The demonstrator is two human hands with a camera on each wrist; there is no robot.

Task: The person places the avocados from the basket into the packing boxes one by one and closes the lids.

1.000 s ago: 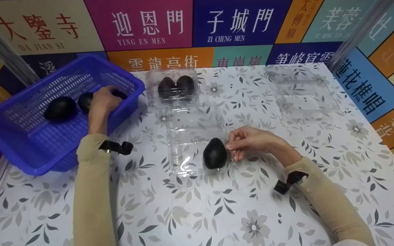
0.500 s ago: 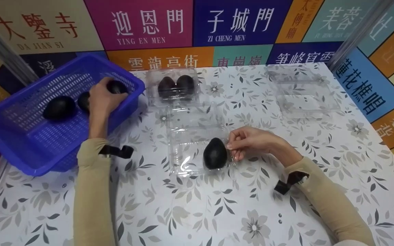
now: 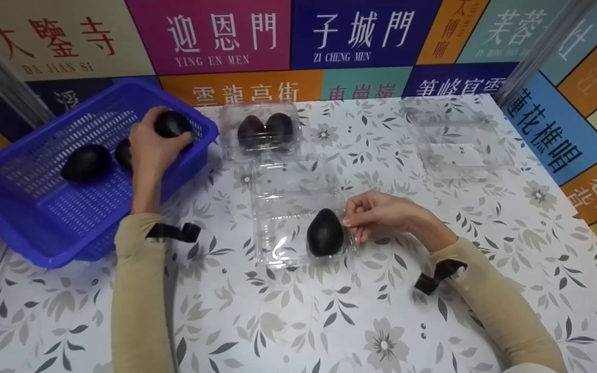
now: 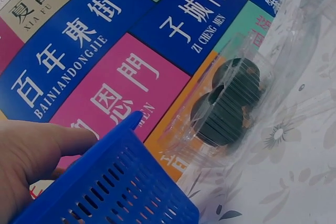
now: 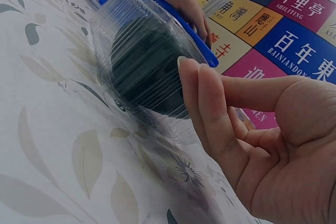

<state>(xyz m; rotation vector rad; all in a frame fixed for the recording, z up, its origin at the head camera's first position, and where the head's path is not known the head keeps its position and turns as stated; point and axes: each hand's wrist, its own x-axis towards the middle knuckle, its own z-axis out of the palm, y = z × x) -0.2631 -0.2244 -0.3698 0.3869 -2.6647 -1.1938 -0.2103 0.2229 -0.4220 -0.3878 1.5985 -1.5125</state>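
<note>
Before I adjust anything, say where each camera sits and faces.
Head: on the head, facing forward and down; left hand and right hand show.
Left wrist: on that wrist, facing past the blue basket toward the clear two-fruit box; left hand shows.
Right wrist: on that wrist, facing the black egg-shaped fruit; both hands show.
Head and left wrist share that box.

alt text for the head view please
A person's left hand grips a black egg-shaped object at a blue perforated plastic basket with two more inside. The right hand pinches the edge of a clear plastic box holding one; another box behind holds two.
</note>
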